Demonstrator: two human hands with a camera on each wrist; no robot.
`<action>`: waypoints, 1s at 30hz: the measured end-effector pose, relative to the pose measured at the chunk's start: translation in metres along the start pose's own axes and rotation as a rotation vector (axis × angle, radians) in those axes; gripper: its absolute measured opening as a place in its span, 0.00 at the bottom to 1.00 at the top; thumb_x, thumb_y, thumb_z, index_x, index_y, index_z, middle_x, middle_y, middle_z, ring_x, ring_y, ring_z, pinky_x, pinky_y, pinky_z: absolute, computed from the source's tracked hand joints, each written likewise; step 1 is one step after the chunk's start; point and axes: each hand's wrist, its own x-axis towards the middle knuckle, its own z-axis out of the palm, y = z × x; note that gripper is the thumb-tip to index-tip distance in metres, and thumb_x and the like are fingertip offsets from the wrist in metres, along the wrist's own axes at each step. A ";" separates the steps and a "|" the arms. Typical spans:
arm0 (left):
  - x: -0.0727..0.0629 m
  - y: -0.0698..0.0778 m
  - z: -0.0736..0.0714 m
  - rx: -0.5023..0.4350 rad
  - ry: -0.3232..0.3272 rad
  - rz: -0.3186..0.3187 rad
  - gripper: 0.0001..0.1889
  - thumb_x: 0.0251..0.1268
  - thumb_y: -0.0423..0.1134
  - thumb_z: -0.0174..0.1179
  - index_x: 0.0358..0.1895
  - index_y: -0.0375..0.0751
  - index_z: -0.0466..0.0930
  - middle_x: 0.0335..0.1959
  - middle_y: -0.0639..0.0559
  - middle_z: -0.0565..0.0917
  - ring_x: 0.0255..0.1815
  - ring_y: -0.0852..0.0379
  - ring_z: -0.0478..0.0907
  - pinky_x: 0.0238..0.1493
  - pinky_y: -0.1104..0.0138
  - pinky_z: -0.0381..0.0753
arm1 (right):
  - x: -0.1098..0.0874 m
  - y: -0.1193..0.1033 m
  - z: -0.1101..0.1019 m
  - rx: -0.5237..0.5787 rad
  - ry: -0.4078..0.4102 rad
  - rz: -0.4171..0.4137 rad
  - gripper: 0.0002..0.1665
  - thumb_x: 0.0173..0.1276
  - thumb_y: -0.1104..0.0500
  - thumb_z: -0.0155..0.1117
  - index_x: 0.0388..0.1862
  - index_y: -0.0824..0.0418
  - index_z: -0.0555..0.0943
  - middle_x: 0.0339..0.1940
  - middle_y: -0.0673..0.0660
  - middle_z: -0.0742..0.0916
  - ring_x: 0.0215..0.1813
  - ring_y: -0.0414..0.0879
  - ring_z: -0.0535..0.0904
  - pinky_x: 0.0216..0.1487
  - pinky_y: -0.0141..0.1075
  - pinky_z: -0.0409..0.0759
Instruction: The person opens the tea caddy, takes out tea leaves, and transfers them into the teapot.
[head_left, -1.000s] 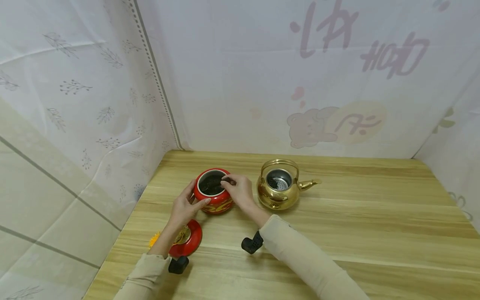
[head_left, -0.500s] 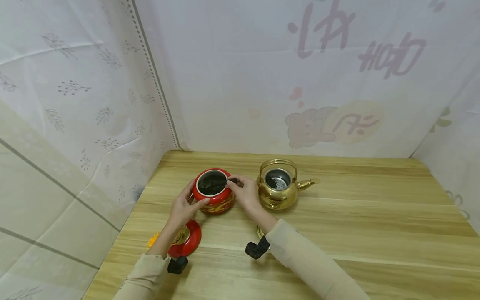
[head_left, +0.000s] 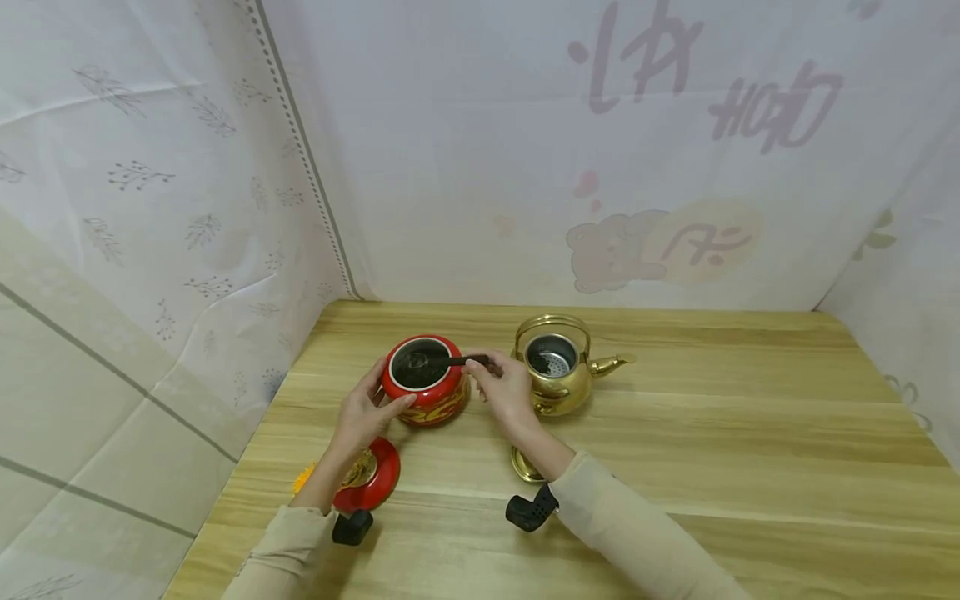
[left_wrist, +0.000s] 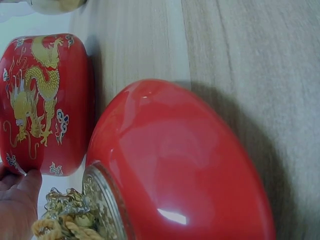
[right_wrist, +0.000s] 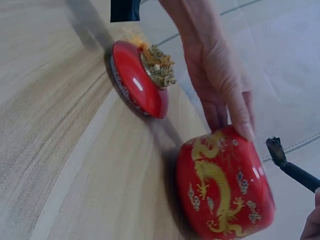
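My left hand [head_left: 363, 417] grips the left side of a red jar [head_left: 435, 407] with a gold dragon, thumb at the front and fingers behind. Dark tea leaves show inside its white-rimmed mouth. My right hand [head_left: 512, 390] pinches the handle of a small dark scoop [head_left: 459, 361], its head over the jar's mouth. In the right wrist view, dark leaves sit on the scoop's head [right_wrist: 276, 151]. Just right of that hand stands a golden teapot [head_left: 566, 392], its lid off. A perforated strainer [head_left: 553, 360] sits in its mouth, with some dark leaves at one side.
The red jar lid [head_left: 382, 479], with a gold knob and orange tassel, lies under my left forearm. A round golden lid [head_left: 522, 467] lies partly hidden beside my right forearm. The wooden table [head_left: 750, 433] meets patterned cloth walls at the back and left.
My right hand has moved right and back from the jar's mouth, drawing the scoop up into sight. The golden lid has come into view. My left hand keeps its grip on the jar.
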 end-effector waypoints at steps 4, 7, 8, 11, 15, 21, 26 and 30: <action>0.000 0.000 0.000 0.014 0.002 -0.003 0.44 0.57 0.34 0.66 0.73 0.32 0.49 0.74 0.38 0.54 0.74 0.47 0.52 0.69 0.61 0.61 | -0.003 -0.007 -0.007 0.032 0.001 -0.004 0.11 0.65 0.64 0.62 0.44 0.70 0.83 0.31 0.65 0.86 0.20 0.39 0.70 0.16 0.23 0.68; 0.000 0.000 0.000 0.014 -0.001 -0.002 0.44 0.57 0.34 0.66 0.73 0.32 0.48 0.74 0.37 0.54 0.74 0.46 0.52 0.69 0.61 0.61 | -0.006 -0.014 -0.013 0.051 -0.002 -0.008 0.11 0.65 0.66 0.61 0.44 0.73 0.81 0.31 0.66 0.86 0.19 0.37 0.69 0.16 0.23 0.69; 0.000 0.000 0.000 0.011 -0.003 0.002 0.44 0.57 0.33 0.66 0.73 0.31 0.48 0.73 0.36 0.54 0.74 0.46 0.52 0.70 0.61 0.61 | -0.007 -0.016 -0.015 0.058 -0.004 -0.009 0.12 0.66 0.66 0.61 0.44 0.73 0.81 0.32 0.68 0.86 0.18 0.37 0.69 0.16 0.24 0.68; 0.000 0.001 0.000 0.009 -0.003 -0.007 0.44 0.57 0.32 0.65 0.73 0.30 0.47 0.73 0.36 0.54 0.74 0.45 0.52 0.70 0.61 0.60 | -0.011 -0.023 -0.022 0.079 -0.007 -0.006 0.12 0.66 0.66 0.61 0.45 0.73 0.80 0.35 0.71 0.85 0.18 0.36 0.69 0.16 0.23 0.68; 0.001 0.002 -0.002 0.030 -0.009 -0.022 0.45 0.57 0.34 0.66 0.73 0.30 0.47 0.74 0.37 0.53 0.74 0.45 0.51 0.71 0.59 0.58 | -0.017 -0.029 -0.031 0.108 0.005 -0.025 0.12 0.66 0.64 0.62 0.45 0.70 0.81 0.33 0.66 0.86 0.18 0.36 0.68 0.16 0.23 0.66; 0.000 0.003 -0.003 0.093 -0.006 -0.012 0.45 0.57 0.37 0.66 0.73 0.29 0.47 0.74 0.36 0.51 0.74 0.43 0.49 0.73 0.53 0.55 | -0.025 -0.035 -0.048 0.149 0.028 -0.095 0.14 0.65 0.63 0.63 0.45 0.72 0.80 0.29 0.58 0.86 0.19 0.37 0.68 0.16 0.24 0.66; -0.002 0.009 -0.003 0.126 0.009 -0.013 0.46 0.58 0.39 0.66 0.73 0.31 0.46 0.75 0.38 0.50 0.75 0.43 0.47 0.73 0.53 0.55 | -0.024 -0.024 -0.069 0.161 0.031 -0.182 0.16 0.64 0.57 0.65 0.44 0.68 0.82 0.28 0.53 0.86 0.18 0.37 0.69 0.15 0.23 0.66; -0.004 0.018 -0.002 0.129 0.033 0.000 0.46 0.58 0.41 0.66 0.74 0.34 0.47 0.75 0.40 0.50 0.75 0.43 0.49 0.73 0.55 0.55 | -0.028 -0.030 -0.086 0.158 0.048 -0.187 0.16 0.64 0.58 0.64 0.45 0.69 0.81 0.28 0.51 0.87 0.18 0.36 0.69 0.15 0.22 0.67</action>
